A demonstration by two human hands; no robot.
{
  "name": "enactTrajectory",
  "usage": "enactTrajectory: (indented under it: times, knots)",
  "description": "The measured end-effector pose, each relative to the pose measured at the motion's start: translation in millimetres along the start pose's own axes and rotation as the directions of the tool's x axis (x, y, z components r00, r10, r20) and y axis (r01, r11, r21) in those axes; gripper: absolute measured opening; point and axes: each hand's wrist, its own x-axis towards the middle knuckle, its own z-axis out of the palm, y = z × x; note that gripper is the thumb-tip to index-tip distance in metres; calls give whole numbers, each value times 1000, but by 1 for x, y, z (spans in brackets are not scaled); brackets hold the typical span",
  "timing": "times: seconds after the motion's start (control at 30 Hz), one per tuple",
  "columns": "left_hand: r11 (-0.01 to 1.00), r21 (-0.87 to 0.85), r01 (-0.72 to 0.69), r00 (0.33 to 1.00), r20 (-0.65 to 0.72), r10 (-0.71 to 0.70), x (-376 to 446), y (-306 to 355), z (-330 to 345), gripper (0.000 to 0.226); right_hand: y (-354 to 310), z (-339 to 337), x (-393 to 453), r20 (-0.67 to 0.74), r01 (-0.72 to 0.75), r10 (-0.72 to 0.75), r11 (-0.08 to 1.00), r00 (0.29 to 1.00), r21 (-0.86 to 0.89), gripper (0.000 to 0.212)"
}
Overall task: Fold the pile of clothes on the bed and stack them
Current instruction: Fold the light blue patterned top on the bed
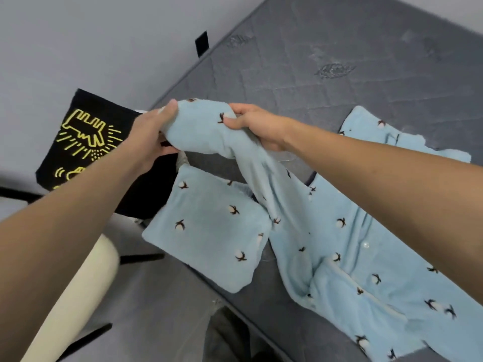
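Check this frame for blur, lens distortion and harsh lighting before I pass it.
Head view: soft, even light, no glare; strong wide-angle bending along the mattress edge and both forearms; slight softness on the left hand and right hand gripping the blue shirt's sleeve; the folded blue piece and black printed garment read clearly.

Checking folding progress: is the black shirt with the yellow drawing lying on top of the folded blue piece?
No, the black shirt lies beside the folded blue piece.

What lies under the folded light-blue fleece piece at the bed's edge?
The folded light-blue fleece piece rests partly on the black garment with yellow line drawings and partly on the grey quilted mattress. Whatever else sits beneath it is covered.
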Motion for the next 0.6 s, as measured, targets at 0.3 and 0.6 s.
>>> enactTrajectory:
  times: [0.3, 0.6]
  knots:
    - [983, -83, -166, 986, -16, 165, -39, 11, -16, 29, -12, 0, -16, 13, -30, 30, 999, 999, -40, 23]
    - [995, 72, 71, 928, -370, -40, -5, -55, -74, 16, 39, 49, 58, -198, -24, -39, 951, 980, -308, 18]
